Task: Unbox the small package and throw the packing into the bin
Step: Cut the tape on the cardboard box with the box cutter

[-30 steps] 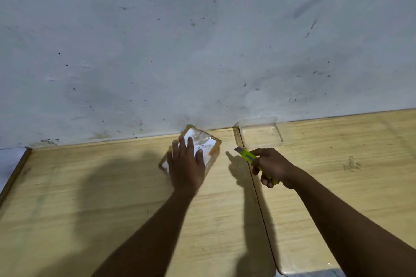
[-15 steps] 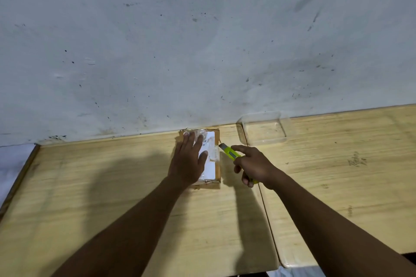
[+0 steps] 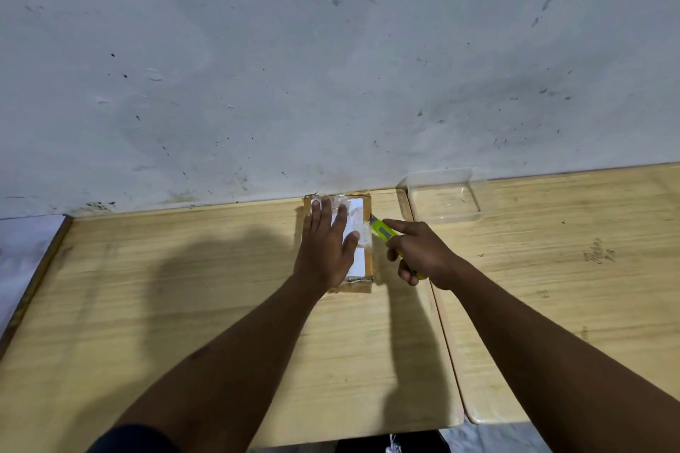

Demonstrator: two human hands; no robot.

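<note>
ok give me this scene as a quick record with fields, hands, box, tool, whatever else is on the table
left hand: flat on the box, pressing it down
right hand: gripping the cutter
box: small taped cardboard package against the wall
cutter: yellow-green, tip at the box's right edge
clear tray: right of the box, apart
table: wooden
bin: not in view

Yellow-green cutter, brown white-labelled package
</note>
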